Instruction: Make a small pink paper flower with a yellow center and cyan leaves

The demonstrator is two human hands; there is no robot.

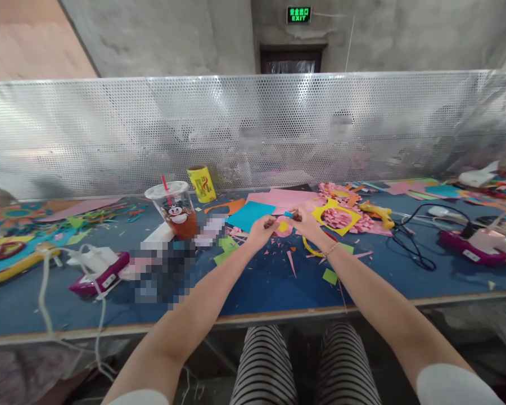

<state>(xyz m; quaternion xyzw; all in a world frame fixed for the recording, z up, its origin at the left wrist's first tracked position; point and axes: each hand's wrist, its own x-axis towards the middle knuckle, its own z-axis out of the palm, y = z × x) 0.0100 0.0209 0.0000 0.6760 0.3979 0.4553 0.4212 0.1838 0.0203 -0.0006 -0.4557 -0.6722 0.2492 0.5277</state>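
Note:
A small pink paper flower (283, 227) with a yellow centre is between my two hands, just above the blue table. My left hand (262, 232) has its fingers closed at the flower's left edge. On the other side, my right hand (307, 224) pinches a small blue piece (289, 214) over the flower; its exact kind is too small to make out. Behind my left hand lies a sheet of blue paper (251, 216). A yellow ring, perhaps tape or scissor handles, is partly covered by my right wrist.
Pink paper scraps (292, 264) litter the blue table (261, 298). A drink cup (172, 211) and a yellow roll (202, 184) stand left. A yellow frame-like sheet (336, 216), a yellow glue gun (376, 214), cables and purple power strips (474, 248) lie around. A perforated metal screen (219, 129) rises behind.

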